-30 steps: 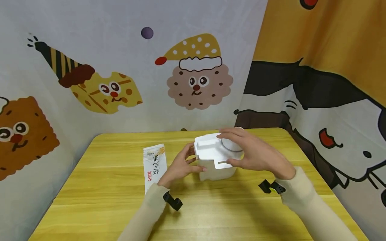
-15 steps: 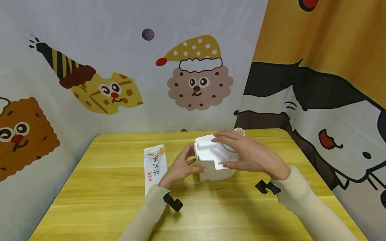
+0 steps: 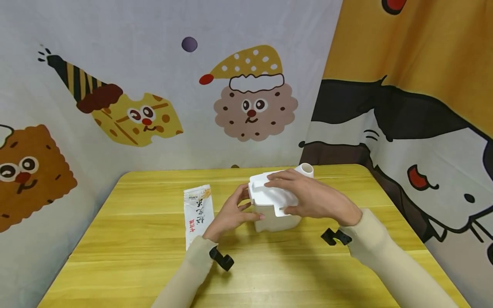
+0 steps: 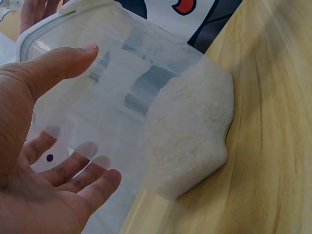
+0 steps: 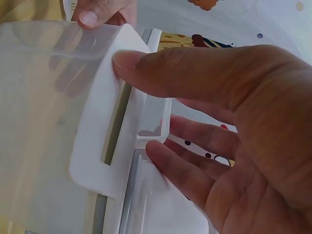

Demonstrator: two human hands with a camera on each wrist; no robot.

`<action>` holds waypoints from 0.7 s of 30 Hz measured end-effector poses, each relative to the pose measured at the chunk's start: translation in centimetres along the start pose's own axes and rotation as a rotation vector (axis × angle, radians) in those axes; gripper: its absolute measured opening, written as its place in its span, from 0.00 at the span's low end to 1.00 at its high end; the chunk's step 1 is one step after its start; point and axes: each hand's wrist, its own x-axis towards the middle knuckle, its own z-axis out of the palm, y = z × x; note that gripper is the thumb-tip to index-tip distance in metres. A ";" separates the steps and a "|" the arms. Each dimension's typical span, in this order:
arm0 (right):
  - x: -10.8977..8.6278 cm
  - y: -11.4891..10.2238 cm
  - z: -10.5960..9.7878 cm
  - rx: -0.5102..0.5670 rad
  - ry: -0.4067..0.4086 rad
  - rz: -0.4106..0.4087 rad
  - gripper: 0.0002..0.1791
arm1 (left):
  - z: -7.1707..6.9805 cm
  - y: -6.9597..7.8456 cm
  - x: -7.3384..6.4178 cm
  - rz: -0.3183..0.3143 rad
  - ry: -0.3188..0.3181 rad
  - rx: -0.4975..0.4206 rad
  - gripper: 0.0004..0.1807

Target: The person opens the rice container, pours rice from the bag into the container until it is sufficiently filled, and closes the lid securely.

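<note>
A translucent plastic storage container (image 3: 275, 223) with a white lid (image 3: 261, 197) stands on the table in the head view. Pale, rice-like grains (image 4: 187, 131) fill its lower part in the left wrist view. My left hand (image 3: 233, 212) grips the container's left side, thumb on the near wall and fingers round behind. Over the lid is my right hand (image 3: 313, 194). In the right wrist view its thumb lies on the white slotted latch flap (image 5: 90, 146), while its fingertips are at a raised white frame (image 5: 163, 129) on the lid. The right hand hides part of the lid.
To the left on the wooden table (image 3: 138, 239) lies a white printed packet (image 3: 197, 211), partly behind my left forearm. A white, round-mouthed tube or cup (image 3: 306, 169) shows just behind my right hand. A cartoon-printed curtain (image 3: 246, 25) backs the table.
My right hand has moved left across the lid, hiding its round part and uncovering more of the white round-mouthed thing behind. My left hand and the container have stayed put.
</note>
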 end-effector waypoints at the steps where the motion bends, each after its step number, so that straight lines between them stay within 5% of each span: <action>1: 0.0 0.0 0.0 0.001 -0.006 0.003 0.40 | 0.0 0.0 0.0 0.000 0.000 -0.001 0.50; 21: 0.7 -0.3 0.2 -0.029 -0.046 0.021 0.41 | 0.2 -0.2 0.0 -0.002 0.007 0.005 0.50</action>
